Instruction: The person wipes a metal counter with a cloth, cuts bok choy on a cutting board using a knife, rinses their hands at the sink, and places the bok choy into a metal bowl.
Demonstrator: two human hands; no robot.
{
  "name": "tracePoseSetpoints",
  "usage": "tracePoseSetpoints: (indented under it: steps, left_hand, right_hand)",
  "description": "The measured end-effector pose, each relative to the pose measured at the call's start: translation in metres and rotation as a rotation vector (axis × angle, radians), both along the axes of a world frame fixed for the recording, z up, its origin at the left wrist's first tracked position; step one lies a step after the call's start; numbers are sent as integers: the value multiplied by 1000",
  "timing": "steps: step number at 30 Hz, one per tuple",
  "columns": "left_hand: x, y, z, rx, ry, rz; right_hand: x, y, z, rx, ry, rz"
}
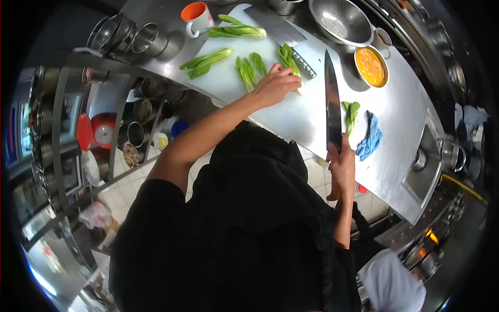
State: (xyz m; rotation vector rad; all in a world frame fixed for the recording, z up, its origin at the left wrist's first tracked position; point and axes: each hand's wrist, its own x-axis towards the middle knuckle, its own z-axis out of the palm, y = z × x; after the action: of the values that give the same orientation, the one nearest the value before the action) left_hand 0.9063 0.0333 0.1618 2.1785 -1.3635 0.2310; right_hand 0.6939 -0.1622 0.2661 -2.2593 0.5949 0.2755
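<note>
My left hand is closed round a green leafy vegetable that looks like bok choy, pressing it on the white cutting board. Its leaves point away from me, and the pale stem end shows below my fingers. In my right hand is the handle of a long kitchen knife, its blade pointing away from me beside the board's right part. More bok choy lies left of my left hand: a large piece, another and smaller pieces. One piece lies right of the knife.
A cleaver lies across the board's far part. Behind stand a mug, a colander and a bowl of orange liquid. A blue cloth lies at right. A flame burns near a person's grey clothing.
</note>
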Motion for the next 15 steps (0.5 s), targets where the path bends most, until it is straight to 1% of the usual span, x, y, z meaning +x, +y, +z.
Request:
tracePoseSetpoints:
  steps: [2, 3, 4, 5, 6, 8, 10, 12, 14, 15]
  left_hand:
    - [14, 9, -3, -5, -17, 35]
    - [21, 13, -5, -25, 64, 68]
    - [25, 17, -2, -47, 144, 101]
    - [27, 20, 4, -16, 124, 53]
    - [27, 22, 4, -25, 124, 61]
    - [27, 23, 3, 136, 208, -30]
    - [25, 22, 6, 150, 186, -72]
    - [21, 21, 11, 170, 167, -110]
    - [19, 13, 11, 292, 93, -84]
    - [22, 9, 10, 291, 86, -85]
  right_hand:
    - [2, 0, 2, 60, -10, -37]
    - [3, 1, 7, 145, -2, -50]
    - [2, 0, 3, 140, -2, -38]
    - [-1, -2, -6, 167, -7, -44]
    - [-3, -5, -11, 191, -12, -53]
    - [-5, -7, -7, 201, 10, -66]
    - [-9, -8, 0, 182, 95, -89]
    - [-11, -9, 4, 197, 115, -93]
    - [-17, -10, 7, 279, 69, -84]
    - [-21, -11, 15, 378, 77, -130]
